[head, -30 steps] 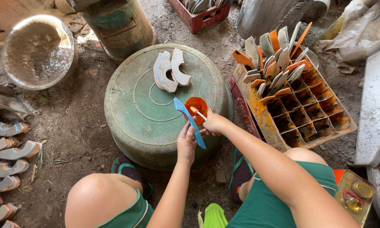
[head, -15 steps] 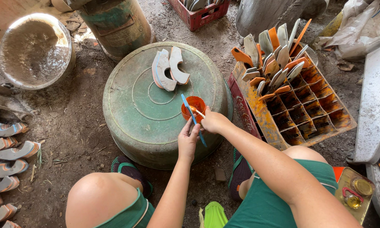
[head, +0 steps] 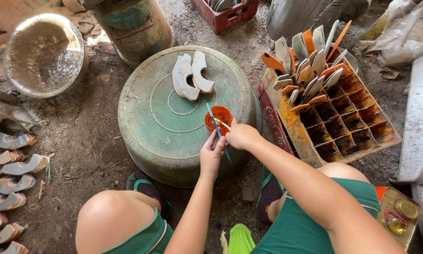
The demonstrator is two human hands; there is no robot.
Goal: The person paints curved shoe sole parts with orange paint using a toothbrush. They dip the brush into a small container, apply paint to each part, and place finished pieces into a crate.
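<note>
The person crouches over an upturned green basin on the dirt floor, both forearms reaching forward from the near edge to meet above the basin's near right part.

Left hand: wrist straight, fingers curled upward and closed on the lower part of a thin blue stick. The stick runs diagonally, its far end over the basin and its near end passing below the hand.

Right hand: forearm comes in from the near right, wrist bent left, fingers pinched shut on a small brush whose tip points into an orange cup. The two hands touch or nearly touch.

The orange cup stands on the basin just beyond the hands. Farther off on the basin lie curved grey pieces, leaning together.

To the right stands an orange-stained divided crate with painted pieces upright in its far compartments. A metal bowl sits far left; similar pieces lie in a row along the left edge.
</note>
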